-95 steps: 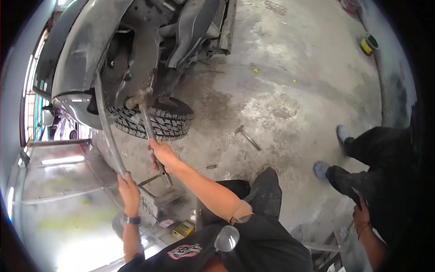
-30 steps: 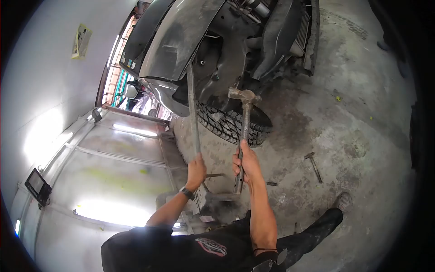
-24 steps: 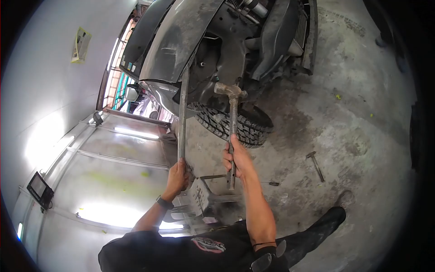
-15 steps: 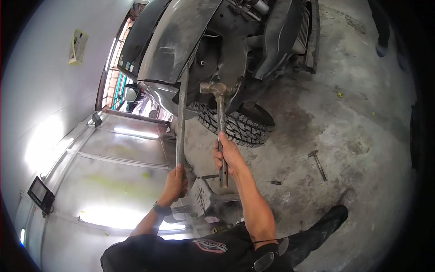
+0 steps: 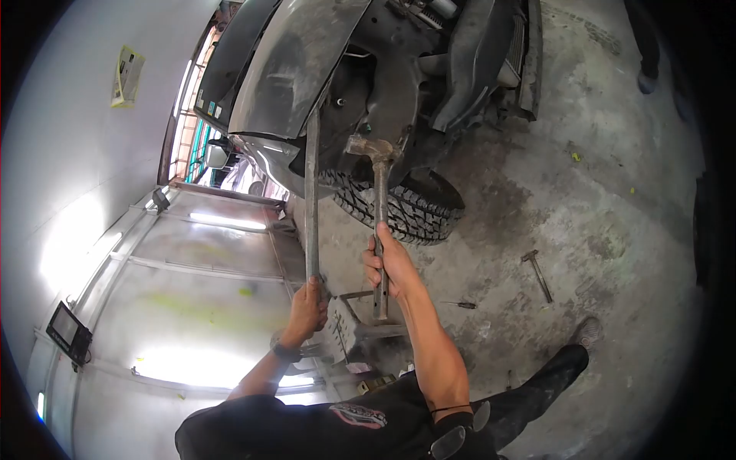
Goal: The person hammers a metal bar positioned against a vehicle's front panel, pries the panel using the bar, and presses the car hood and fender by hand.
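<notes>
My left hand (image 5: pixel 308 310) is closed round the lower end of a long grey metal bar (image 5: pixel 312 203). The bar's far end meets the edge of a dull grey car fender (image 5: pixel 287 65), by the open wheel well. Beside it, my right hand (image 5: pixel 392 264) grips a worn hammer (image 5: pixel 381 184) by its handle, with the head up. The hammer head stands apart from the bar, in front of the wheel well. Below the fender, a knobbly tire (image 5: pixel 402 215) is partly hidden behind the hammer.
A second hammer (image 5: pixel 537 276) and a small screwdriver-like tool (image 5: pixel 460 305) lie on the stained concrete floor (image 5: pixel 613 253). A grey metal stand (image 5: pixel 343 330) is near my hands. Another person's leg (image 5: pixel 644 46) shows at top right.
My left hand and the lower end of the bar have shifted a little to the right. The hammer head has moved slightly right, away from the bar. Both grips stay the same.
</notes>
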{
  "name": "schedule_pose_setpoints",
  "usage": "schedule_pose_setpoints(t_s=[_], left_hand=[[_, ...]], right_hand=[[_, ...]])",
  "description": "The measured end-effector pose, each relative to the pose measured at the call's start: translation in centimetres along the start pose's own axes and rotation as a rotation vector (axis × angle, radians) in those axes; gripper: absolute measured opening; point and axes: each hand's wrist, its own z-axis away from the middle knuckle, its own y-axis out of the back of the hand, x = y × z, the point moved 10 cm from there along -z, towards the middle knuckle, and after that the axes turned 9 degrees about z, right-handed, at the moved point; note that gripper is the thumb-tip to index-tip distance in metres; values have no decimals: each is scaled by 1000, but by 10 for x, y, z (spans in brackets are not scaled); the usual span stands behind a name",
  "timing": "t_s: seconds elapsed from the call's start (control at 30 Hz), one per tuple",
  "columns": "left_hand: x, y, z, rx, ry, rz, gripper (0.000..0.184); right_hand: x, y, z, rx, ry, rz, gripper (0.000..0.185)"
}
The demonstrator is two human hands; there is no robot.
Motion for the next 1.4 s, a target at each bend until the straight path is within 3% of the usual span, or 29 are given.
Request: schedule_pose_setpoints(t_s=[0.23,0.47,0.67,0.77,0.83,0.97,1.0,1.2,1.27,1.33,1.4], left_hand=[[-27,-48,-34,-34,-158,84,45],[-19,-23,-30,-13,-68,47,51],[-25,-31,-30,-28,-34,67,57],[-21,-30,-29,-37,-80,39,55],[-18,-30,-27,11,-133,40,52],[-40,-40,-53,56,-278,223,45],[-37,-50,-48,65,-266,38,42],[-28,-42,-36,139,-336,-76,42],[2,-53,-7,197,-692,-470,41],[8,-60,4,240,-742,-598,42],[-8,-48,1,276,-477,-459,42]], right_hand=[[-6,0,-23,-91,-32,-37,48],[-19,-27,-26,-239,-14,56,48],[9,-8,-21,-209,-24,-120,49],[8,20,-7,-11,26,-108,48],[2,20,-9,0,31,-87,49],[-6,6,-27,-170,-11,9,49],[-10,3,-29,-180,-4,50,49],[-22,7,-32,-159,39,54,49],[-25,10,-27,-134,52,43,47],[-25,14,-22,-125,51,52,48],[-23,16,-17,-107,37,73,48]])
